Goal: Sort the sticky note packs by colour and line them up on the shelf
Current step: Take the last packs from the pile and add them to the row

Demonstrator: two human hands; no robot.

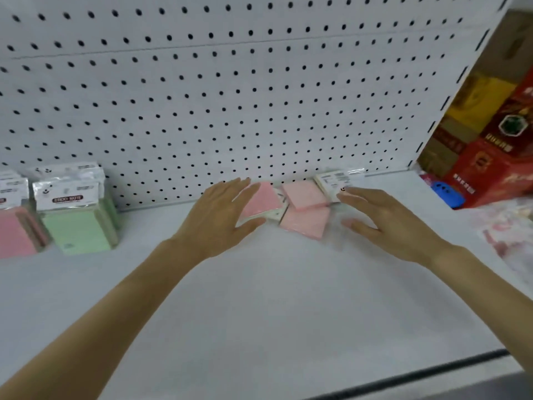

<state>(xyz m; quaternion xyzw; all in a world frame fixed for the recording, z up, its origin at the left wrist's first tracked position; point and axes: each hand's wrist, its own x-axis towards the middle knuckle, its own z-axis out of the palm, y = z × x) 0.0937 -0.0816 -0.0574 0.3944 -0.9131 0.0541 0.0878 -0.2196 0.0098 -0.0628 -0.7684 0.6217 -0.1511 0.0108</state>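
Note:
Three pink sticky note packs lie in a loose heap at the back of the white shelf (259, 298): a left pink pack (264, 199), a back pink pack (305, 195) and a front pink pack (307, 223). My left hand (219, 215) reaches in with straight fingers, its thumb and fingers on either side of the left pink pack. My right hand (386, 217) is spread open, fingertips touching the white header card (331, 181) of the back pack. At the far left stand green packs (78, 226) and pink packs (14, 232), upright in rows.
A white pegboard (230, 96) backs the shelf. To the right stand a red box (496, 157), a blue object (447, 193) and stacked cartons. A pale patterned wrapper (507, 235) lies at the shelf's right edge. A dark strip marks the shelf's front edge (432, 370).

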